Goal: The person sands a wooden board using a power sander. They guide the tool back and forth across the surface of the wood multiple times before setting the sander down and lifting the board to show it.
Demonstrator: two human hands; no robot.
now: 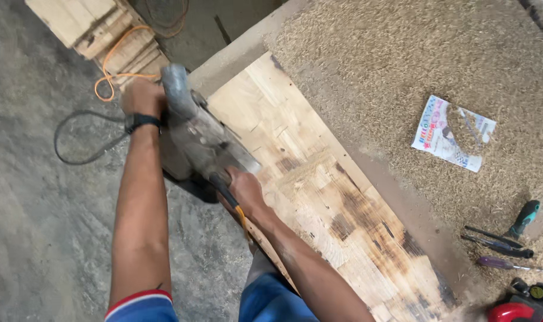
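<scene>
Head view showed my left hand (141, 98) wrapped tight around the front knob and my right hand (243, 189) closed on the rear handle of one power planer (200, 140), which sat on the near end of one jointed wooden board (319, 197). It looked heavy, rigid and dusty, best held by both grips. Beside the board lay three screwdrivers (504, 241) and one printed packet (453, 132).

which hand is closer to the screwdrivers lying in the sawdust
Right. The right hand grips the power tool on the board, closer to the screwdrivers; the left hand holds the tool's far end, farther away.
</scene>
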